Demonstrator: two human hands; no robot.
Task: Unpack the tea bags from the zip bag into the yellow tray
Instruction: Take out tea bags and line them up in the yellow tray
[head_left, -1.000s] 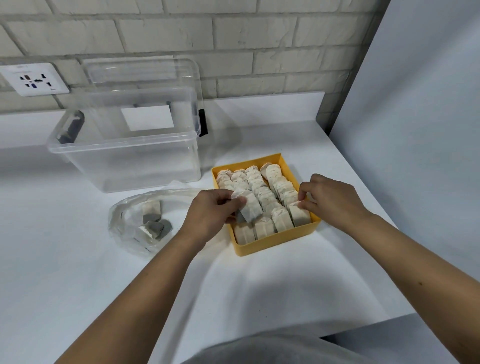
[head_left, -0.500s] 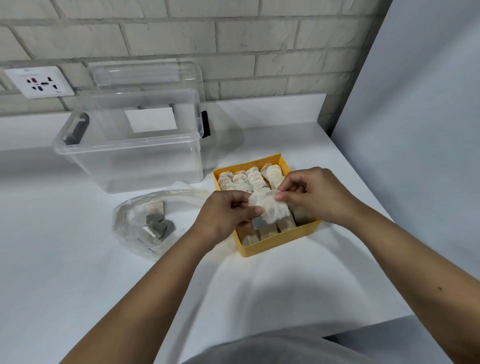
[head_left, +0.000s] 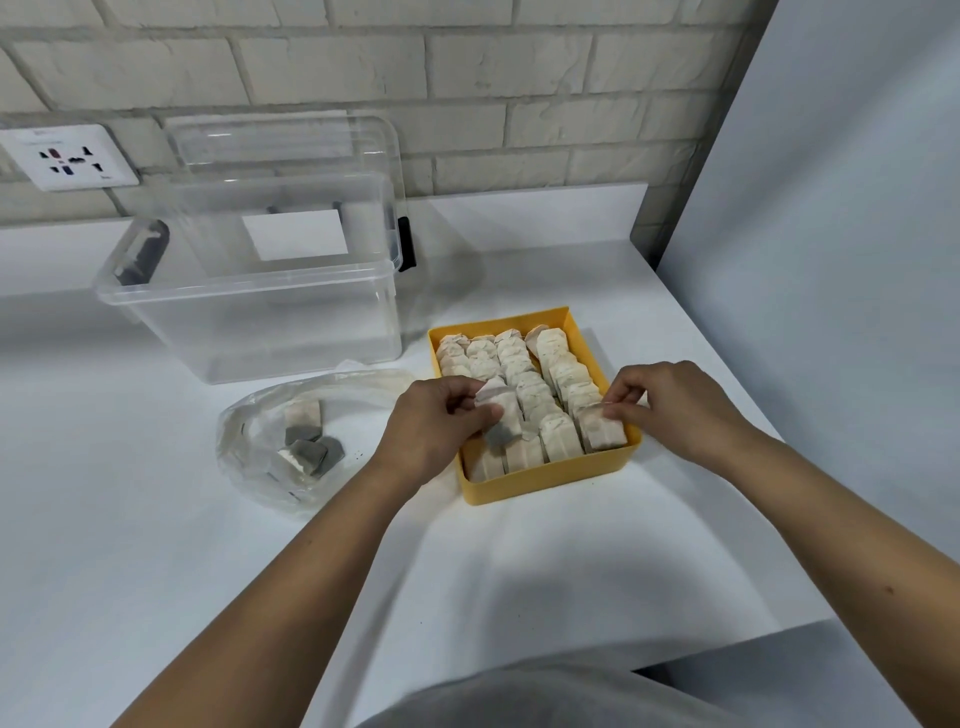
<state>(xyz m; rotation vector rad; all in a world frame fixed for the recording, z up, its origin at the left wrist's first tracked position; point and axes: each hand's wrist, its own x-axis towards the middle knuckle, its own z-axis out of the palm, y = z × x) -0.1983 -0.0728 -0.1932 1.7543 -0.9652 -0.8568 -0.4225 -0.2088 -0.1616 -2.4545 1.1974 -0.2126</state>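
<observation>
The yellow tray (head_left: 550, 480) sits on the white counter, packed with several rows of pale tea bags (head_left: 524, 374). My left hand (head_left: 436, 426) holds a small bunch of tea bags (head_left: 501, 415) over the tray's front left corner. My right hand (head_left: 675, 405) pinches one tea bag (head_left: 600, 434) at the front of the rightmost row, inside the tray's front right corner. The clear zip bag (head_left: 260, 415) lies open to the left of the tray with a few tea bags (head_left: 306, 447) left inside.
A clear plastic storage box (head_left: 260, 312) stands behind the zip bag, its lid leaning against the brick wall. A wall socket (head_left: 67, 156) is at the far left. A pale panel (head_left: 831, 260) bounds the counter on the right. The counter's front edge runs near my body.
My right hand took a tea bag from the bunch in my left hand and carried it right, down into the tray's front right corner. My left hand stayed over the tray's left side.
</observation>
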